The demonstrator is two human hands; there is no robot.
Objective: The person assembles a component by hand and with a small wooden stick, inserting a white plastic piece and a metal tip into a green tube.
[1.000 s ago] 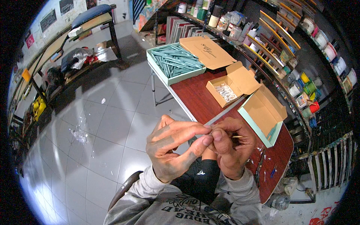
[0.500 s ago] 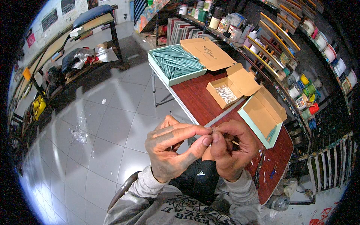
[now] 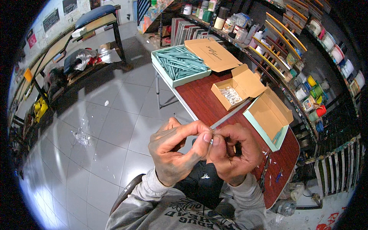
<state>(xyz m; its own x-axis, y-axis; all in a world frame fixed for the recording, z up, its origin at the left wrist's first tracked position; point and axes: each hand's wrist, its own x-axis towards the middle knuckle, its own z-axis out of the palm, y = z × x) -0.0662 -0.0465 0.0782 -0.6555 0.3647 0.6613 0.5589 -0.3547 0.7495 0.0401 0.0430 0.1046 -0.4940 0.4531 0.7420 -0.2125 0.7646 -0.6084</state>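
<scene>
My left hand [image 3: 174, 149] and my right hand [image 3: 238, 151] meet in front of my lap, fingertips pinched together. Between the thumbs shows a tiny whitish, shiny piece [image 3: 211, 141]; most of it is hidden by the fingers, so its kind is unclear. Beyond the hands, on the reddish-brown table [image 3: 199, 97], a large pale-green box [image 3: 190, 80] holds many slim green sticks [image 3: 179, 62]. Nearer stands a small brown carton [image 3: 219, 99] with small white pieces [image 3: 231, 96] inside. A second pale-green box [image 3: 262, 133], to the right, has a few green sticks in its near end.
White scraps and a small blue-handled tool [image 3: 279, 175] lie on the table's near right part. Shelves with paint pots [image 3: 229, 25] and rolls line the right. A padded bench [image 3: 96, 17] stands at the far left. Clear plastic [image 3: 81, 137] lies on the tiled floor.
Both hands have drawn slightly closer together and the thumbs have shifted a little to the left and up. A shiny bit now shows between them. The boxes have not moved.
</scene>
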